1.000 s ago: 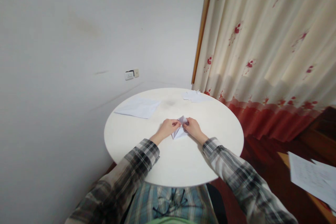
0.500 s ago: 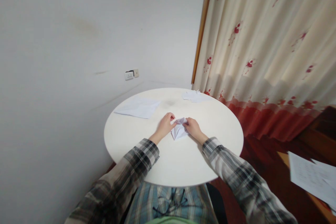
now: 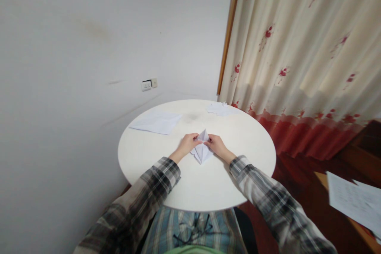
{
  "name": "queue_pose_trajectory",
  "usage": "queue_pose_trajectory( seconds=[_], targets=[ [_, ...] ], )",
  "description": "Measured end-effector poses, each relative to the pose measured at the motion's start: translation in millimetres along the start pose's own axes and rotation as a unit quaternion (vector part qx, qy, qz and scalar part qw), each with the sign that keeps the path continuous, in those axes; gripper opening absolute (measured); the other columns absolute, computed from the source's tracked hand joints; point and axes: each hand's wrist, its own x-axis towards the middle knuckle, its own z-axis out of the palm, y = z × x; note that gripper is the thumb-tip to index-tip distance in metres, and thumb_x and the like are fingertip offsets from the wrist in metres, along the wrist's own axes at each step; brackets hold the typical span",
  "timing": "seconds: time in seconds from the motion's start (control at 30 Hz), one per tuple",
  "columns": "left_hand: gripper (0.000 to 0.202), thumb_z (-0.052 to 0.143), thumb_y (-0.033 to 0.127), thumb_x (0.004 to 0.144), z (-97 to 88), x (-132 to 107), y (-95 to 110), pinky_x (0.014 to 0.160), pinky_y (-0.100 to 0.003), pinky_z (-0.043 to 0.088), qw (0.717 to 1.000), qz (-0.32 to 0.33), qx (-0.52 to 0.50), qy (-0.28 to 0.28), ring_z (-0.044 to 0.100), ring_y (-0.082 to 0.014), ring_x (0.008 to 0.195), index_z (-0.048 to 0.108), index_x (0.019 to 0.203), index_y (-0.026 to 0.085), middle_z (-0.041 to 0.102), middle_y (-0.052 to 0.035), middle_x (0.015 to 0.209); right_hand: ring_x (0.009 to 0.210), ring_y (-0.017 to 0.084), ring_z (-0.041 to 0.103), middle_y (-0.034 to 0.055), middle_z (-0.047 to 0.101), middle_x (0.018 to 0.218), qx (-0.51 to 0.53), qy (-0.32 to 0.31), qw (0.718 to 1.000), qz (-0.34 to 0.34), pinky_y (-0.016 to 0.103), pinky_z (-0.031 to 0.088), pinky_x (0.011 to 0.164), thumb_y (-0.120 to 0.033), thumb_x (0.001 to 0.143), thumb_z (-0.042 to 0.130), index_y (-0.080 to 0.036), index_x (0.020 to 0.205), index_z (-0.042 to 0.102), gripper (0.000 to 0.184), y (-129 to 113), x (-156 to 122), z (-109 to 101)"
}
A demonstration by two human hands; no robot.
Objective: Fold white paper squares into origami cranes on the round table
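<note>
A small folded white paper piece (image 3: 202, 150) lies in the middle of the round white table (image 3: 154, 158), pointed at its near and far ends. My left hand (image 3: 187, 145) pinches its left side with curled fingers. On the other side my right hand (image 3: 216, 145) pinches its right edge the same way. Both hands rest on the tabletop, close together, and both arms wear plaid sleeves.
A flat white sheet (image 3: 156, 122) lies at the table's far left. Crumpled white paper (image 3: 220, 108) sits at the far edge by the flowered curtain (image 3: 300, 55). A wall (image 3: 89, 47) with a socket (image 3: 149, 84) stands close on the left. Printed papers (image 3: 354, 200) lie on a wooden surface, lower right.
The paper piece went from partly opened and puffed up to flattened into a pointed diamond shape. My left hand moved back in against its left side.
</note>
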Motion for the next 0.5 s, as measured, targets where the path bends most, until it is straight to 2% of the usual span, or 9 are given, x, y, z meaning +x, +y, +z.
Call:
queue_pose_trajectory(
  seconds=[0.17, 0.5],
  targets=[
    [0.019, 0.065, 0.027, 0.061, -0.2, 0.6, 1.5, 0.051, -0.021, 0.026, 1.0, -0.015, -0.009, 0.006, 0.04, -0.0094, 0.053, 0.05, 0.057, 0.016, 0.042, 0.0074, 0.052, 0.056, 0.01, 0.041, -0.0037, 0.051, 0.059, 0.019, 0.008, 1.0, 0.01, 0.021, 0.027, 0.054, -0.016, 0.07, 0.061, -0.015, 0.067, 0.054, 0.007, 0.5, -0.7, -0.8],
    [0.016, 0.066, 0.024, 0.058, -1.5, -0.2, 3.7, 0.05, -0.02, 0.028, 0.998, -0.038, -0.04, -0.009, 0.04, -0.0092, 0.053, 0.052, 0.058, 0.015, 0.043, 0.0075, 0.052, 0.056, 0.009, 0.04, -0.0052, 0.047, 0.058, 0.037, 0.013, 0.999, -0.004, 0.02, 0.027, 0.054, -0.015, 0.068, 0.06, -0.017, 0.067, 0.049, 0.012, -3.4, -2.4, -3.2]
  ],
)
